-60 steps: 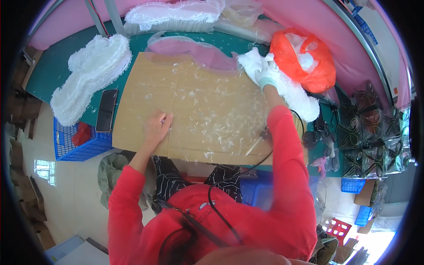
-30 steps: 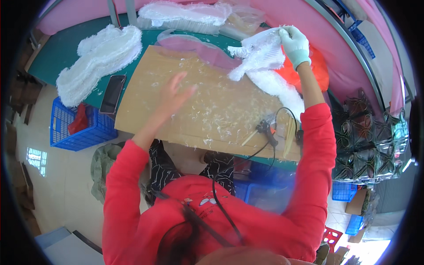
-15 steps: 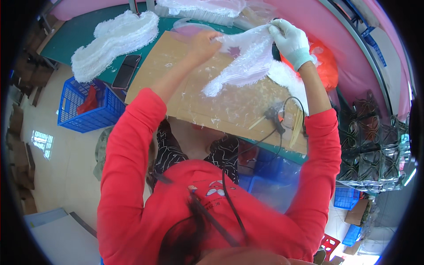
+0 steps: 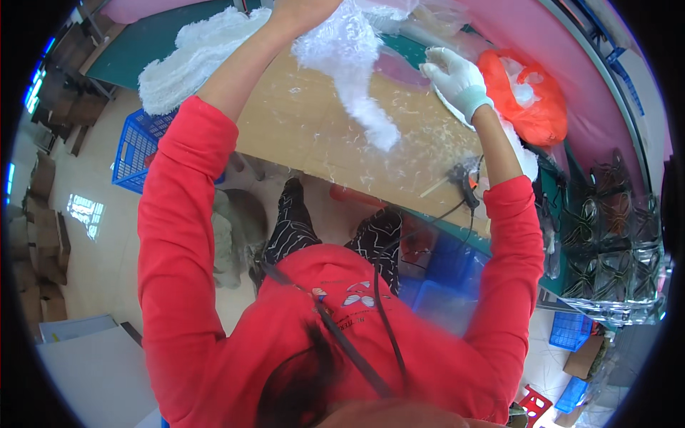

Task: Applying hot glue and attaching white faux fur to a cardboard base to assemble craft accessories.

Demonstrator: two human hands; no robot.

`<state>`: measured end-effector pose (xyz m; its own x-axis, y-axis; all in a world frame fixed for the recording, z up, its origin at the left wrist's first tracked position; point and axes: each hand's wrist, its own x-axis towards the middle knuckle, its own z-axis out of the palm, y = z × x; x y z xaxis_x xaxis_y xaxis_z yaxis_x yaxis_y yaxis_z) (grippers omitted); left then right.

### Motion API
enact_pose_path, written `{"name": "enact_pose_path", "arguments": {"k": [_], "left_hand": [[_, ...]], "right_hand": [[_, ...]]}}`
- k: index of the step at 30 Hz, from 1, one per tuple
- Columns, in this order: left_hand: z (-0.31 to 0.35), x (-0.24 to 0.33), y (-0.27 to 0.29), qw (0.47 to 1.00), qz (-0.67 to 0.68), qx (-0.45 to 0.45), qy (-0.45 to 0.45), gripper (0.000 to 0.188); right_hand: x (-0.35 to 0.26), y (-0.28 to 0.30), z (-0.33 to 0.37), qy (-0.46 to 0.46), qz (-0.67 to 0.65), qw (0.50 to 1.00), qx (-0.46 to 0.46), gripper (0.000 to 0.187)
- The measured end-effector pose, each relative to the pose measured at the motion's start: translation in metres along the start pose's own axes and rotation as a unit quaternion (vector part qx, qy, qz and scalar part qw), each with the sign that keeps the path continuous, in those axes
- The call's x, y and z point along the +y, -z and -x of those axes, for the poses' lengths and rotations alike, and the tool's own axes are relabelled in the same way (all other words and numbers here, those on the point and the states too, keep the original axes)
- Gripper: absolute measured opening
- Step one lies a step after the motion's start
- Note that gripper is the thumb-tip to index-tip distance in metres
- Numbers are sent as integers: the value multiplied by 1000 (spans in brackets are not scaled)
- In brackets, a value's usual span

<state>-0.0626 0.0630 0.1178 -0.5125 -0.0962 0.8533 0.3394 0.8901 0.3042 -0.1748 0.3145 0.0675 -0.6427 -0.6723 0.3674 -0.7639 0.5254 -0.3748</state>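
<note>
The wide tan cardboard sheet [image 4: 314,135] covers most of the green table top [image 4: 143,43] before me, dusted all over with small white shreds. My red sleeves run up from the near edge on both sides of it. Along the far left of the table lies a long heap of white frilly material [image 4: 193,53], and below that edge, on the floor at the left, stands a blue plastic crate [image 4: 135,153]. At the far right an orange plastic bag [image 4: 531,100] sits with white scraps inside it.

My bare left hand [image 4: 300,11] is raised at the far edge of the view, closed around the top of a white lacy strip of fabric [image 4: 353,71], which hangs down from it over the middle of the cardboard, tapering to a point. My right hand [image 4: 453,75], in a white glove, is lifted just right of the strip with fingers spread and loose, holding nothing and apart from the fabric. Near the right edge of the cardboard a black glue gun [image 4: 464,182] lies with its dark cord trailing toward me.
</note>
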Motion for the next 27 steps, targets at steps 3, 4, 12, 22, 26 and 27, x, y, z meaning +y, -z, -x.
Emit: {"name": "enact_pose_path", "arguments": {"k": [3, 4, 12, 22, 26, 27], "left_hand": [[-3, -8, 10, 998, -38, -33, 31, 22], [-3, -10, 14, 998, -42, -37, 23, 22], [5, -24, 34, 993, -49, -101, 44, 23], [20, -58, 65, 986, -74, -124, 84, 23], [29, -75, 89, 982, -126, -109, 88, 21], [29, -77, 90, 983, -94, -75, 139, 20]], "right_hand": [[11, -25, 3, -19, -57, 997, -50, 53], [15, -40, 6, -18, -61, 996, -54, 53], [0, -119, 48, 0, -41, 976, -215, 72], [16, -164, 45, -18, 21, 972, -233, 37], [20, -126, 19, -74, 9, 988, -138, 31], [30, -114, 13, -84, -7, 990, -109, 31]]}}
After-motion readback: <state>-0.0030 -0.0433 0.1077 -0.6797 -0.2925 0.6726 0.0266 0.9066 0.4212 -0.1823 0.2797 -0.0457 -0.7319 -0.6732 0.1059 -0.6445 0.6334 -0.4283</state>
